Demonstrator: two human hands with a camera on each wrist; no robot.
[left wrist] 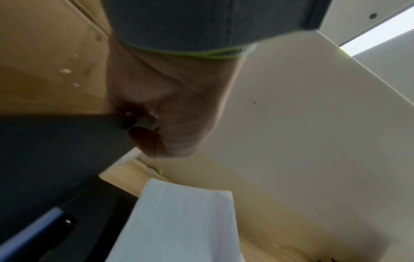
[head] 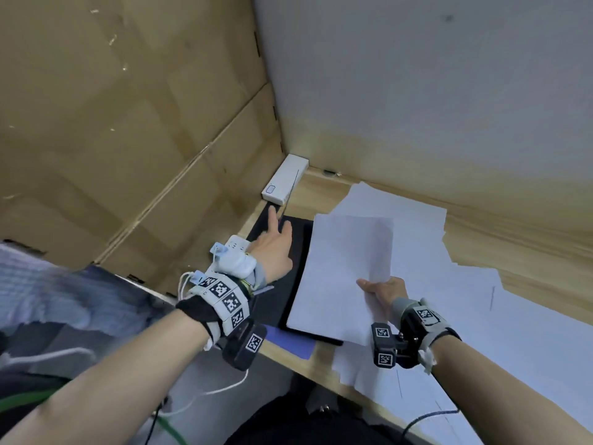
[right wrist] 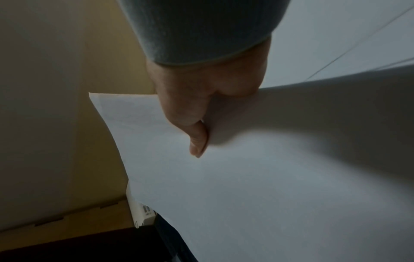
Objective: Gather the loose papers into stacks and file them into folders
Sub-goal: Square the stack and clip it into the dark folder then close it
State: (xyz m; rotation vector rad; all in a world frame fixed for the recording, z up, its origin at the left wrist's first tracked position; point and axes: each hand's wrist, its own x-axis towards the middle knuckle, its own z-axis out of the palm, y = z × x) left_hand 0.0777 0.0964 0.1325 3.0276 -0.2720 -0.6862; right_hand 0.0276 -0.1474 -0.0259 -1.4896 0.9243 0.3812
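Fingers (right wrist: 197, 140) of the right hand (head: 383, 292) pinch a paper stack (head: 343, 271); left-hand (head: 272, 248) fingers' grip unclear.

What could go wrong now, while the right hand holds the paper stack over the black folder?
The right hand pinches the paper stack at one corner only, so sheets may sag, fan out or slip. The left hand holds the folder cover upright; if it drops, it may crease the sheets.
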